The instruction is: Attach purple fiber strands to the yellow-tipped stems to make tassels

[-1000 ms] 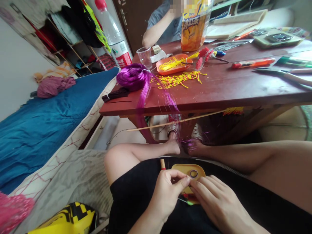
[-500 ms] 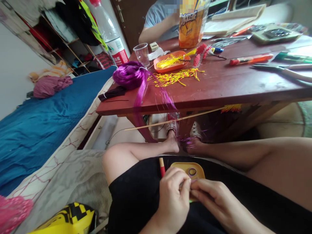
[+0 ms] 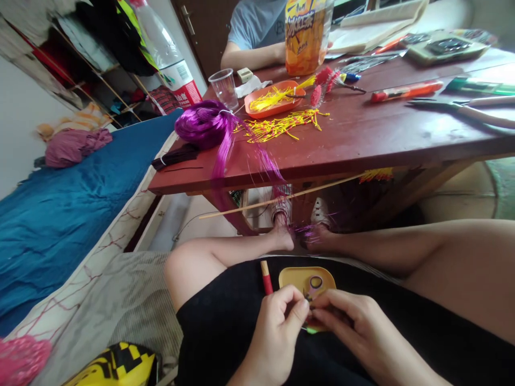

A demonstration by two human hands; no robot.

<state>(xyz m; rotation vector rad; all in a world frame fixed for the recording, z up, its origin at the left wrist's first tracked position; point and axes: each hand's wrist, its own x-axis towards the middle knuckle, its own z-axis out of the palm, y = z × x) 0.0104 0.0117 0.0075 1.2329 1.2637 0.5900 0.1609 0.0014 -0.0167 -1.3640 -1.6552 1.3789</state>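
Observation:
My left hand [image 3: 277, 332] and my right hand [image 3: 354, 327] meet in my lap over black cloth, fingertips pinched together on a small thin piece with a green tip [image 3: 310, 330]. A red-wrapped stick [image 3: 265, 277] rises from behind my left hand. Just beyond the fingers lies a small yellow tray [image 3: 293, 277] with a little ring [image 3: 316, 281] in it. What exactly the fingers pinch is too small to make out.
A red-brown table [image 3: 362, 139] stands ahead with a purple fibre bundle [image 3: 205, 126], yellow strands [image 3: 281, 126], an orange dish [image 3: 273, 102], a plastic cup [image 3: 223, 88], bottles and pens. Another person's arm [image 3: 249, 53] rests at its far side. A blue-covered bed [image 3: 60, 214] lies left. A thin stick [image 3: 281, 198] runs under the table.
My hands drew together from spread fingers into a tight pinch over the tray. The red stick shows more above my left hand. The view tilted slightly.

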